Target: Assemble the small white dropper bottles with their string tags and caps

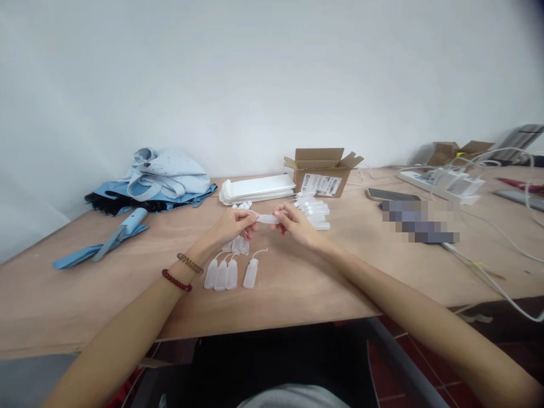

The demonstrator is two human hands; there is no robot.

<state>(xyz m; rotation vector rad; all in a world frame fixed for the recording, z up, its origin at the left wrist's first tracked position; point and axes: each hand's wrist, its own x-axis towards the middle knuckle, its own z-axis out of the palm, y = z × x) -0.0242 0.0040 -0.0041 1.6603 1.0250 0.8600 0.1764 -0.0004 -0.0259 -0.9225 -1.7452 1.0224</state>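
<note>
Between my two hands is a small translucent plastic bottle (267,219), held sideways above the table. The fingertips of my left hand (239,224) pinch its left end, and those of my right hand (295,225) grip its right end. Below my left hand lie several similar bottles (221,275) with thin white strings or tubes at their tops. One bottle (251,273) lies a little apart to their right. More bottles (318,209) with white caps are grouped just beyond my right hand. Small white caps (244,205) sit behind my left hand.
An open cardboard box (323,173) and a stack of white packets (259,188) stand near the wall. A blue umbrella (127,226) and a cloth bag (165,173) lie left. Rightward are a phone (393,195), a power strip (442,182) and loose cables. The wooden table's (280,309) front edge is near me.
</note>
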